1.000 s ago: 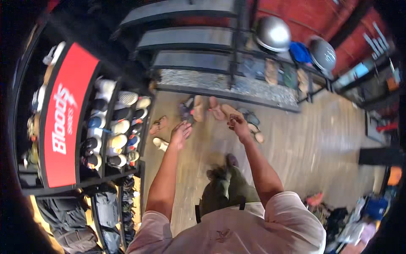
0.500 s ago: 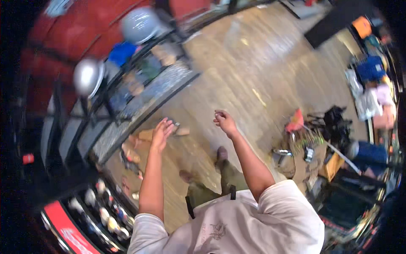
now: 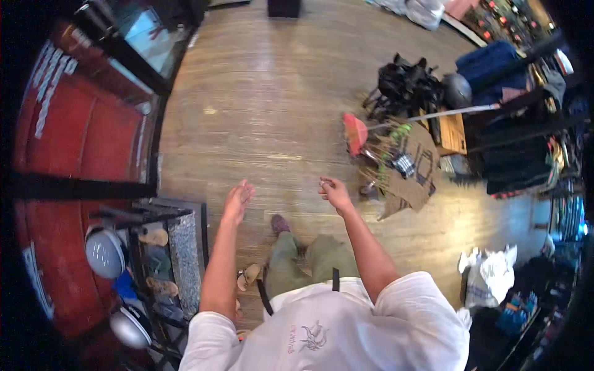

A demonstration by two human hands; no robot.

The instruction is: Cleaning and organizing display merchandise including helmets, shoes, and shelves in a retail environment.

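The left arm (image 3: 219, 263) and right arm (image 3: 374, 256) are stretched forward, well apart. The left hand (image 3: 238, 201) is held with its fingers extended and close together. The right hand (image 3: 335, 195) is turned inward, its fingers loosely bent. The left foot (image 3: 280, 224) is set forward; the right is hidden.

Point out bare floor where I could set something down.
Widest: wooden floor beyond the left hand and right hand, between red wall and red fan-shaped piece. Smaller: between cardboard and white sack. Crowded: the cardboard, black pile, and footwear rack at left.
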